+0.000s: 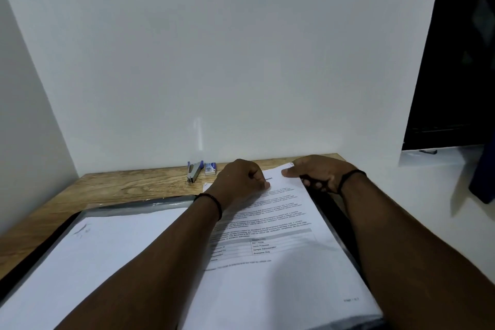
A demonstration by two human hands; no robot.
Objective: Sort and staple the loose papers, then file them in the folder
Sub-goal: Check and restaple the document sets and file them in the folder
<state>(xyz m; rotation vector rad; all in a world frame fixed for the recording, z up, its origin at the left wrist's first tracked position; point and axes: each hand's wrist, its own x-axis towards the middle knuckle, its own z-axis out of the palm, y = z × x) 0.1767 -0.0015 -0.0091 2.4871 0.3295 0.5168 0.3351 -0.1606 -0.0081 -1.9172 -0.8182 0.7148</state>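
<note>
An open dark folder point(139, 205) lies on the wooden table point(112, 185). A blank white sheet point(88, 254) covers its left half. A stack of printed papers point(289, 222) lies on its right half. My left hand point(238, 182) rests curled on the top of the stack, fingertips pressing the page near its heading. My right hand point(316, 173) grips the stack's far right corner, thumb on top and fingers curled under the edge. A blue and silver stapler point(194, 171) lies at the back of the table, apart from both hands.
A small staple box point(210, 168) stands right of the stapler against the white wall. The table's right edge runs just beyond the folder. A dark opening point(455, 61) and a white ledge point(442, 158) lie to the right.
</note>
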